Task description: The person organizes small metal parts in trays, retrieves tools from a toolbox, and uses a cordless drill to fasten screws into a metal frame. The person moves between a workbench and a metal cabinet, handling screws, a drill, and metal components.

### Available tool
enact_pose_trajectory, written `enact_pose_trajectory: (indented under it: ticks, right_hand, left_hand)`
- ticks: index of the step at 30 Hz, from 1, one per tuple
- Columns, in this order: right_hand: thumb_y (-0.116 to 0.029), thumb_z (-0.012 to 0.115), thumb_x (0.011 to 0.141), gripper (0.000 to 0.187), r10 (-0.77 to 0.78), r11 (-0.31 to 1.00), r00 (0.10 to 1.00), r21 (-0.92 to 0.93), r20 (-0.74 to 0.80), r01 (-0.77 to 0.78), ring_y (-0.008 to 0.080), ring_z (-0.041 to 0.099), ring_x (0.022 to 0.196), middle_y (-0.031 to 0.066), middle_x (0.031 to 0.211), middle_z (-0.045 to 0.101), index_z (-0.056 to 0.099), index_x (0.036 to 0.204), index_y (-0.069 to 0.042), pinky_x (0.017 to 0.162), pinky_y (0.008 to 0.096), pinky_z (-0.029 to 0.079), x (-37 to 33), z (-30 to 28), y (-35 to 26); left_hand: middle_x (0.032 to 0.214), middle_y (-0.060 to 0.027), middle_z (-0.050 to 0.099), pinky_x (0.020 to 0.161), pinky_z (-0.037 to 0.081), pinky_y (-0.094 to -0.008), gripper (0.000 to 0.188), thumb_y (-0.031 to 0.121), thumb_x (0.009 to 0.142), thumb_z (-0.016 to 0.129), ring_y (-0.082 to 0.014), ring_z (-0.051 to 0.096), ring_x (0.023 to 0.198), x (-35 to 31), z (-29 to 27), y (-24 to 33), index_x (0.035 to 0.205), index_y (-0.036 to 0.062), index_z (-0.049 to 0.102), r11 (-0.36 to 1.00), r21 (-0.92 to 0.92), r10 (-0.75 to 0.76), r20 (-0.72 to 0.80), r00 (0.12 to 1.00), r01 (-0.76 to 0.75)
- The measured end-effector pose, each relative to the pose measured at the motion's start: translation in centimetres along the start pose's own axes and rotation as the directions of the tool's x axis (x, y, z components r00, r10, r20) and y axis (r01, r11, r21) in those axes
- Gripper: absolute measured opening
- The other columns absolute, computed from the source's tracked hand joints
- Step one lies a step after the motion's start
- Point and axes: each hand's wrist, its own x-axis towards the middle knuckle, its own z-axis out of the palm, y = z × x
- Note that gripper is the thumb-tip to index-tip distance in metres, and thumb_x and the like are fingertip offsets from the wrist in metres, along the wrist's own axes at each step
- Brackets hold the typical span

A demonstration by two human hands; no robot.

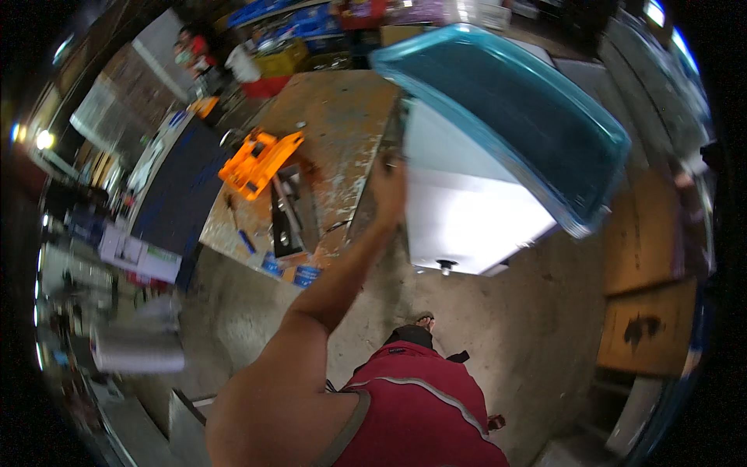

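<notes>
My left arm stretches forward. My left hand [388,185] is at the left side of a large white box-shaped body [467,210], between it and a worn wooden worktable [342,109]. The fingers are blurred and partly hidden, so their grip does not show. A dark fitting with a pale tip [446,267] sticks out low on the white body. Over its top lies a big see-through teal cover [506,109] with a raised rim, slanting toward the right. My right hand is not in view.
On the worktable lie an orange plastic frame [258,162], a dark metal tray [292,214] with a long bar, and a blue-handled tool [246,241]. Cardboard boxes [650,327] stand at right, a white roll [138,348] at left. Another person [198,50] is far left.
</notes>
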Motion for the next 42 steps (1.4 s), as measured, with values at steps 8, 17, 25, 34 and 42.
enact_pose_trajectory:
  ticks: [8,17,25,34,42]
  right_hand:
    - [-0.016,0.063,0.088,0.014,-0.034,0.982,0.951,-0.166,0.307,0.089,0.0157,0.056,0.063,0.0029,0.078,0.057,0.058,0.098,-0.007,0.059,0.0322,0.050,4.0,11.4,-12.7]
    - [-0.021,0.065,0.090,0.020,0.002,0.980,0.867,-0.174,0.498,0.098,0.0144,0.058,0.068,0.0037,0.085,0.060,0.060,0.103,-0.007,0.060,0.0318,0.049,7.3,11.0,-22.2]
    - [-0.028,0.065,0.095,0.029,-0.040,0.978,0.666,-0.107,0.745,0.178,0.0137,0.060,0.080,0.0052,0.097,0.061,0.062,0.113,-0.006,0.067,0.0306,0.049,4.4,7.8,-28.2]
    - [-0.043,0.070,0.088,0.046,0.160,0.805,0.817,-0.552,0.554,0.217,0.0191,0.062,0.076,0.0080,0.094,0.067,0.063,0.112,-0.005,0.066,0.0351,0.052,4.6,14.7,-23.9]
    - [-0.042,0.070,0.087,0.045,0.082,0.556,0.759,-0.661,0.646,0.504,0.0191,0.062,0.076,0.0076,0.093,0.067,0.063,0.112,-0.005,0.066,0.0352,0.051,-6.8,33.2,-15.7]
  left_hand:
    - [0.127,-0.0242,0.050,0.102,0.044,-0.0479,0.065,0.032,0.091,0.069,-0.0382,0.054,0.115,-10.2,1.6,-0.3,0.140,-0.0021,0.043,0.983,0.145,0.065,0.307,0.949,-0.114]
    - [0.155,-0.0397,0.018,0.122,0.021,-0.0514,0.118,0.047,0.080,0.075,-0.0529,0.023,0.144,-19.9,12.0,2.5,0.155,-0.0079,0.002,0.936,0.284,0.039,0.504,0.863,-0.208]
    - [0.157,-0.0380,0.010,0.118,0.019,-0.0599,0.115,0.045,0.083,0.069,-0.0547,0.019,0.144,-25.6,18.7,3.2,0.157,-0.0026,-0.006,0.946,0.262,0.015,0.557,0.830,-0.193]
    - [0.120,-0.0226,0.066,0.097,0.049,-0.0514,0.055,0.044,0.090,0.063,-0.0425,0.061,0.114,-23.0,-6.5,-10.3,0.131,0.0079,0.059,0.821,0.412,-0.420,0.905,0.071,-0.397]
    - [0.116,-0.0219,0.068,0.088,0.053,-0.0495,0.048,0.039,0.091,0.062,-0.0406,0.064,0.109,-21.9,-49.4,-16.3,0.121,0.0009,0.063,0.567,0.811,-0.612,0.297,0.733,0.145]
